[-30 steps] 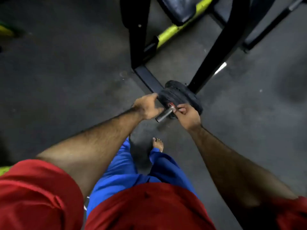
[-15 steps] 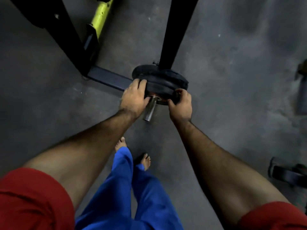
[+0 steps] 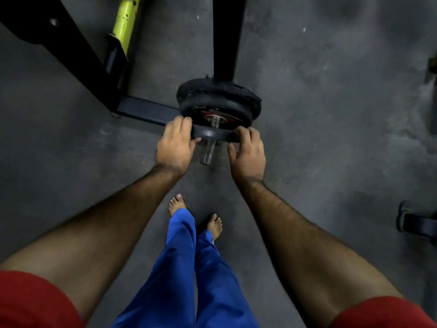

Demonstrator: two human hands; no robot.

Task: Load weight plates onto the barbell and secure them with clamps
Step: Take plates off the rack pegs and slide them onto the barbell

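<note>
While your left hand (image 3: pixel 175 144) and right hand (image 3: pixel 248 154) grip opposite edges of the small black disc-shaped weight plate (image 3: pixel 211 134), keep it square on the bare steel barbell sleeve (image 3: pixel 208 151), just short of the larger black rubber-rimmed plates (image 3: pixel 221 100) already loaded. Expect a rigid, dense plate that likely binds if tilted. Hold the rim with curled fingers, clear of the gap between plates.

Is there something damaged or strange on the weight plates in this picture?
Yes. The rear plate has a torn, ragged rim along its top edge, so its rubber looks worn. The thin plate, held by the left hand and right hand, sits apart from the stack on the bar.
</note>
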